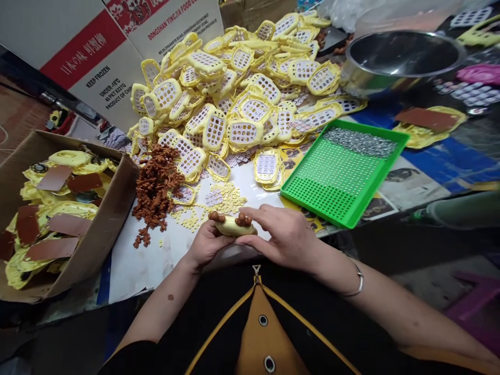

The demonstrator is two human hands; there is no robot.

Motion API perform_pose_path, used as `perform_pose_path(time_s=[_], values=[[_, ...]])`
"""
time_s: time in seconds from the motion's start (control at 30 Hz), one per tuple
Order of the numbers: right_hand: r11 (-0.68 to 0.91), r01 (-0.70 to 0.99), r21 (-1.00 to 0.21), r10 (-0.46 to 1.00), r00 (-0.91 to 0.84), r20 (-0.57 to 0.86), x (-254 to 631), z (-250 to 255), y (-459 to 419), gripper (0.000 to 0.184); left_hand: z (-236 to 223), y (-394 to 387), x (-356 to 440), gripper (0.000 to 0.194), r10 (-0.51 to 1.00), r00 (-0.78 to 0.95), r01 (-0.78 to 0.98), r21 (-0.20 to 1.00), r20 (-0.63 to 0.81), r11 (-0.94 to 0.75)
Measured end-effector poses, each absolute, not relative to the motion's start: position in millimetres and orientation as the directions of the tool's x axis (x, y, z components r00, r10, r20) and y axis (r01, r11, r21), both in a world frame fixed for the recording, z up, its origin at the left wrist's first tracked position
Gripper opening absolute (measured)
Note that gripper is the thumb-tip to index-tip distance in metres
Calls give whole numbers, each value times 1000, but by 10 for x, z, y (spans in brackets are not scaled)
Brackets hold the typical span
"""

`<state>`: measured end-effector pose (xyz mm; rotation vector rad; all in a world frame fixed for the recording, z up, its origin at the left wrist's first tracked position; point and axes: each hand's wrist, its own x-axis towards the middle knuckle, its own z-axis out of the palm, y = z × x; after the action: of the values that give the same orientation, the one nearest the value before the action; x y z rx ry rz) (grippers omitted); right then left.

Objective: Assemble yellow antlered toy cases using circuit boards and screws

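Head view shows a yellow shell (230, 227) between the person's two hands, low in front of the body, near the table's close edge. Its long axis runs from left to right, crosswise to the body, and the right end lies a little nearer to the person. The left hand (205, 244) is closed around the left end, with thumb and fingers bent on it, beside one brown knob (216, 215). The right hand (287, 234) has the other end in a narrow pinch: the forefinger reaches over to a second brown knob (242, 220), and the thumb sits at the lower side. How firmly this pinch presses, I cannot tell. Both hands touch the shell, so neither is nearer to it, but the right fingertips are closest to the second knob. A pile of brown pieces (156, 187) lies ahead on the left side, and a green tray (344, 208) lies ahead of the right hand, well apart from the shell
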<state>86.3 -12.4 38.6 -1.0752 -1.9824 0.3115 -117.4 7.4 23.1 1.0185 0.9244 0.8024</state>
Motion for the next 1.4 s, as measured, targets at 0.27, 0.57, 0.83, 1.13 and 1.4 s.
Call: perform_pose_path(time_s=[0.27, 0.57, 0.83, 1.13, 1.4], values=[[483, 73, -872, 844, -304, 442, 887, 425, -151, 25, 377, 53, -1058, 36, 818, 482, 27, 938, -315, 345], [691, 332, -642, 722, -330, 608, 730, 366, -217, 18, 549, 16, -1002, 35, 752, 471, 263, 887, -461, 379], [705, 290, -647, 709, -259, 656, 715, 386, -205, 27, 372, -51, -1098, 26, 898, 405, -16, 980, -175, 199], [737, 418, -531, 675, -406, 616, 746, 336, -296, 29, 261, -39, -1184, 29, 891, 455, -233, 966, 4, 115], [759, 554, -341, 593, -375, 712, 636, 297, -364, 24, 343, -57, -1157, 25, 899, 430, -142, 978, -81, 156]])
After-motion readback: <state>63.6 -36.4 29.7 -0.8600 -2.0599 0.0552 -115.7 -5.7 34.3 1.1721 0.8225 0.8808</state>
